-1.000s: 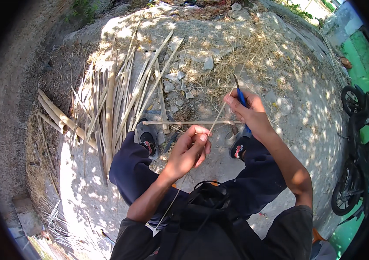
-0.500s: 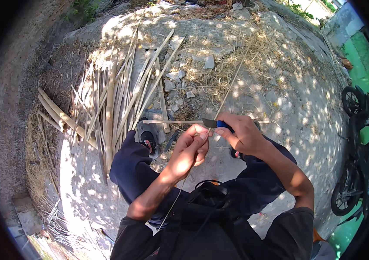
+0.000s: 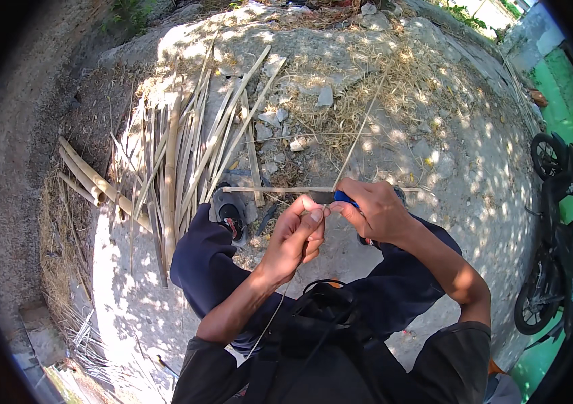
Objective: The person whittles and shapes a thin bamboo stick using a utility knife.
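Outdoor ground (image 3: 498, 222), pale and rough, dappled with leaf shade; a green wall (image 3: 561, 81) stood along the far right. A dark motorbike (image 3: 571, 246) was parked against that side. At the left lay hollow bamboo poles (image 3: 108, 190), at least one with its open end toward the worker, the inside too dark to read. Beside them, a heap of split bamboo (image 3: 171, 155) fanned away from the left knee, its near ends close to the left shoe (image 3: 231, 219). Dark soil bordered the pale ground beyond the poles; on the right, a broad sunlit stretch ran from the right knee to the motorbike. Curled shavings (image 3: 374, 101) littered the area ahead, with a grey stone (image 3: 325, 96) among them. One flat slat (image 3: 266, 190) lay crosswise just beyond the hands. The left hand (image 3: 290, 239) was pinching between thumb and forefinger, the other fingers curled in. The right hand (image 3: 379, 210) was closed round a blue-handled knife (image 3: 346, 197), its dark blade pointing left toward the left fingertips; the two thumbs nearly met. The thin strip being worked (image 3: 357, 139) slanted from the shavings down to the right hand, passed out of sight at the fingers, and a thin length showed again below the left hand, over the dark trousers (image 3: 209, 259).
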